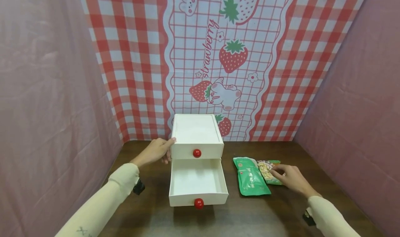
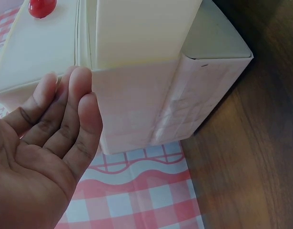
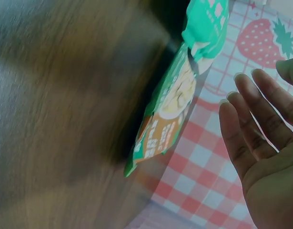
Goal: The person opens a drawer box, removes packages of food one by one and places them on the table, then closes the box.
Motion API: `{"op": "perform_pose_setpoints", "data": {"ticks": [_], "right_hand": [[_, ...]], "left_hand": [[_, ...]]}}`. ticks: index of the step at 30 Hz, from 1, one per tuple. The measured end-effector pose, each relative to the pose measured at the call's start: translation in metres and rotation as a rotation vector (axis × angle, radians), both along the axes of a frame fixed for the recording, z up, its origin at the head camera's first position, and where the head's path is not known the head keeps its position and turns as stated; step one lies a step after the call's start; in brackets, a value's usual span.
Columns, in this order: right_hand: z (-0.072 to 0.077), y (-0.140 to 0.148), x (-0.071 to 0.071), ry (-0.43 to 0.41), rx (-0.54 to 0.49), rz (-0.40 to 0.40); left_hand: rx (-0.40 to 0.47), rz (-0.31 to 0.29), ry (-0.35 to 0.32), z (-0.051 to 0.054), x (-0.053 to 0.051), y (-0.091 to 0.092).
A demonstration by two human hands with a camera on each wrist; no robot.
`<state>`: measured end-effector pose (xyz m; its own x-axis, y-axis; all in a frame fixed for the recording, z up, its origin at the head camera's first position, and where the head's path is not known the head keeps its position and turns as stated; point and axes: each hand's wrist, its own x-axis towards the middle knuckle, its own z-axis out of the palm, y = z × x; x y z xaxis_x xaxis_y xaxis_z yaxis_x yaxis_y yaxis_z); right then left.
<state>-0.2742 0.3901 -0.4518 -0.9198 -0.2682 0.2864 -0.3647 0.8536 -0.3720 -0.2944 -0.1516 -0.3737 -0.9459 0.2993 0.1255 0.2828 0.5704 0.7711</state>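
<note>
A small white two-drawer cabinet [image 1: 197, 129] with red knobs stands on the table. Its lower drawer [image 1: 198, 199] is pulled out, and the inside that shows is bare; the upper one is closed. My left hand [image 1: 156, 151] rests at the cabinet's left side, thumb on the top edge, with fairly straight fingers along the side wall in the left wrist view. On the right, my right hand [image 1: 293, 178] hovers over a green and yellow snack packet [image 3: 177, 98], fingers loosely bent and apart from it. A larger green pouch [image 1: 251, 178] lies just left of that packet.
A red-and-white checked strawberry cloth [image 1: 140, 74] hangs behind the brown table [image 1: 250, 219]. Pink curtains [image 1: 53, 91] close off both sides. The pulled-out drawer juts toward the front.
</note>
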Motion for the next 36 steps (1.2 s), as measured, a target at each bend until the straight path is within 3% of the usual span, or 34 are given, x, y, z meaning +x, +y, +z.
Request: {"op": "perform_pose_setpoints", "data": {"ticks": [7, 26, 36], "right_hand": [[0.003, -0.017, 0.001, 0.052, 0.023, 0.049], [0.011, -0.052, 0.012, 0.060, -0.050, 0.185], [0.016, -0.066, 0.022, 0.074, -0.048, 0.213]], "left_hand": [[-0.001, 0.004, -0.001, 0.000, 0.000, 0.000], [-0.005, 0.014, -0.009, -0.002, -0.001, 0.000], [-0.005, 0.009, -0.006, -0.001, 0.000, 0.000]]}}
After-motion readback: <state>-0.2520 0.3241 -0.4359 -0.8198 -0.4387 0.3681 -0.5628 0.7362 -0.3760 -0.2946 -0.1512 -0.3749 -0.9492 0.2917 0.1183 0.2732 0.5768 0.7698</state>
